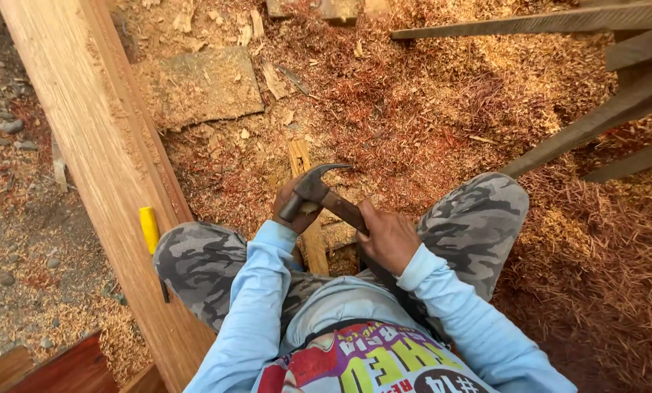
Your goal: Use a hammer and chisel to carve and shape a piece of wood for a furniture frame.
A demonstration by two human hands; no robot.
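Right hand (388, 239): grip shut tight round the brown handle of a claw hammer (317, 191), knuckles up, thumb side toward the head. Hammer head tilted down to the left, claw curling up and away, striking face low beside the left hand (289, 207). Left hand: fingers curled closed near the top of a narrow wood strip (308, 218), seemingly pinching it or something small against it; the exact thing held, hidden behind the hammer head, not to be told.

Wood strip standing roughly lengthwise between the knees, far end lying out on the sawdust, near end lost under the arms. No nail head visible, no finished joint, no second piece fixed to the strip. Judged from that: work on the strip in its early or middle part, the hammer poised close to the strip rather than raised high, striking or prying not shown as complete.

Both forearms in pale blue sleeves, elbows bent and drawn in, wrists meeting over the strip. Knees in grey camouflage trousers spread to either side, body crouched or seated low.

Further out: a long pale plank (100, 145) running diagonally on the left, a yellow-handled tool (150, 229) lying just beside it, a flat stone slab (202, 86) above, grey wooden slats (595, 80) upper right, ground (442, 102) thick with reddish shavings.
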